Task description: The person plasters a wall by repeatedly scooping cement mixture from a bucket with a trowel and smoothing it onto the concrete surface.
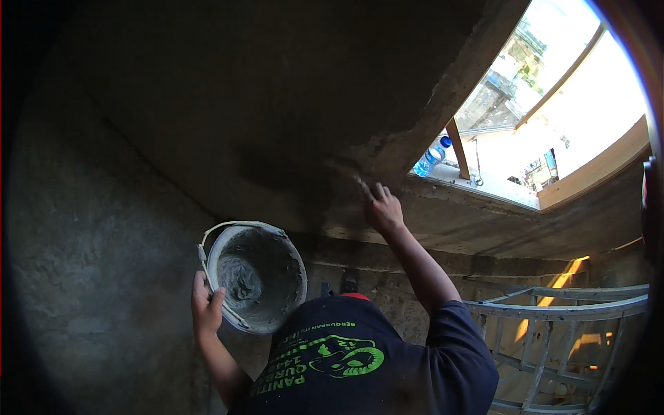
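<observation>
My left hand (206, 308) grips the left side of a pale bucket (302, 277), at its rim and handle (202, 254). The bucket is tilted toward me, with wet grey mortar (240, 282) at its bottom and smears up its inner wall. Up against the dark wall (297, 138), below the window's near corner, my right hand (384, 211) is closed. A small light tip shows at its fingers; shadow and the hand hide what it holds. A darker, damp-looking patch (304, 180) spreads on the wall left of that hand.
A clear plastic bottle (430, 158) with a blue cap leans on the window sill (498, 192). The wooden window frame (595, 173) opens to bright daylight. At lower right stands a metal scaffold frame (560, 311). A ledge (443, 261) runs along the wall's foot.
</observation>
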Demonstrator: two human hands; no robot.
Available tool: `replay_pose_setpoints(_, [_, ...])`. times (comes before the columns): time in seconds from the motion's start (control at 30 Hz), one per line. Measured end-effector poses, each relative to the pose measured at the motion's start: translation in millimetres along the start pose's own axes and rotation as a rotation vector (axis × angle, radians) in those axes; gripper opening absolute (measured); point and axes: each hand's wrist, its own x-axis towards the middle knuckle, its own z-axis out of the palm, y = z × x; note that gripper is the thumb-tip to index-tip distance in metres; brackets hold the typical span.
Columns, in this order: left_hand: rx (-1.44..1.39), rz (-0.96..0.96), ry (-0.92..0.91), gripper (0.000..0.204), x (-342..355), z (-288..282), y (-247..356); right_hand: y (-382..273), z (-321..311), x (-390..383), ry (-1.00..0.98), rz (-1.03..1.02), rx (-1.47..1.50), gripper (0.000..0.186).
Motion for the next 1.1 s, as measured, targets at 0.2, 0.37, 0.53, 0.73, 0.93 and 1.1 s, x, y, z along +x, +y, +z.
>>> replay_pose_setpoints(0.2, [-0.03, -0.025, 0.038, 0.032, -2.2, 3.0, 1.7, 13.2, -42.5, -7.6, 0.334, 0.048, 0.205, 0.057])
replay_pose_setpoints(0.37, [-0.028, -0.032, 0.041, 0.032, 1.6, 6.9, 2.1, 40.2, -122.9, 52.5, 0.659, 0.094, 0.23, 0.049])
replay_pose_setpoints(0.53, [-0.046, -0.01, 0.052, 0.032, 2.5, 11.5, 8.8, 28.7, -74.3, 18.9, 0.168, 0.1, 0.059, 0.062])
replay_pose_setpoints(0.73, [-0.001, 0.006, 0.056, 0.033, -5.2, 7.9, 10.0, 22.9, -34.6, -21.0, 0.085, -0.024, 0.078, 0.059])
replay_pose_setpoints(0.93, [0.001, -0.011, 0.049, 0.033, -3.5, 6.4, 7.1, 28.5, -152.7, 61.2, 0.578, 0.126, 0.349, 0.049])
replay_pose_setpoints(1.1, [-0.03, -0.005, 0.023, 0.033, 5.7, 10.2, 9.2, 10.2, -93.2, 58.4, 0.345, 0.035, 0.115, 0.059])
